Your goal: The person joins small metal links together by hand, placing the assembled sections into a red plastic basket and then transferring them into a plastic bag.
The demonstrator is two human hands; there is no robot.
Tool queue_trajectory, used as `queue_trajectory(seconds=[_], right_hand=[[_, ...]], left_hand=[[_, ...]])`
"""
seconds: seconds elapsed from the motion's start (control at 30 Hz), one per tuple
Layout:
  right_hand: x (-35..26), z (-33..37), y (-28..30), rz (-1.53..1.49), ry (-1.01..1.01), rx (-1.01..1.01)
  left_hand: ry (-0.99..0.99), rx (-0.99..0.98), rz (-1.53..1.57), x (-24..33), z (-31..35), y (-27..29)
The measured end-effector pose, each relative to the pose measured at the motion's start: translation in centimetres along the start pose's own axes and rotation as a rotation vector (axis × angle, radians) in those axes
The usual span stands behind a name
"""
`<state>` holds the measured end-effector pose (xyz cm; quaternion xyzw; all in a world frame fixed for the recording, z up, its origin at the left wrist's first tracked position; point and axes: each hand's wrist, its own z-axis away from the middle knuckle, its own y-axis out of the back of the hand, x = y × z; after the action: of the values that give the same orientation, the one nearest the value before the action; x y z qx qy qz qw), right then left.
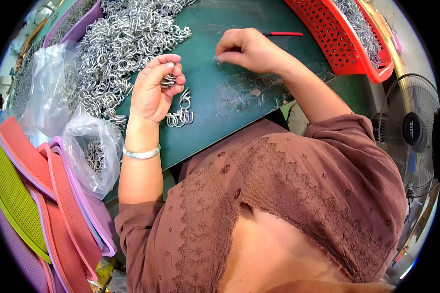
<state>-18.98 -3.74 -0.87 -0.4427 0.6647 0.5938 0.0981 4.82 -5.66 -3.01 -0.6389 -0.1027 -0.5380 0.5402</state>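
Note:
My left hand (156,88) is curled palm up at the table's left, its fingers closed around several silvery metal rings (168,81). To the right and a little farther away, my right hand (249,51) hangs over the table with thumb and forefinger pinched. Something tiny and greyish shows at those fingertips, too small to name. A few loose linked rings (183,116) lie beside my left wrist. Behind and left of that hand spreads a big heap of the same metal rings (127,44). A red-handled tool (286,34) lies just beyond my right hand, partly hidden by it.
The green tabletop (205,132) is scratched. A red perforated basket (322,36) of metal parts stands at the far right, with a black fan (411,129) nearer me. At left are a clear plastic bag (105,180) holding rings, stacked colourful baskets (19,205) and a purple bin (85,22).

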Motion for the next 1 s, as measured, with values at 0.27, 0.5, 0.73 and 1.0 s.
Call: queue_trajectory(seconds=[0.27,0.5,0.73,1.0], right_hand=[[0.3,0.4,2.7,-0.371,-0.299,0.268],[0.5,1.0,2.2,-0.454,-0.311,0.194],[0.4,2.0,2.9,-0.467,-0.176,0.287],[-0.2,3.2,3.2,-0.662,0.06,0.305]], left_hand=[[-0.004,0.104,-0.02,0.3,0.1,-0.6],[-0.019,0.066,-0.036,-0.3,0.0,-0.6],[-0.165,0.115,-0.812,-0.8,-1.9,-4.6],[-0.337,-0.041,-1.72,-3.0,-7.4,-9.3]])
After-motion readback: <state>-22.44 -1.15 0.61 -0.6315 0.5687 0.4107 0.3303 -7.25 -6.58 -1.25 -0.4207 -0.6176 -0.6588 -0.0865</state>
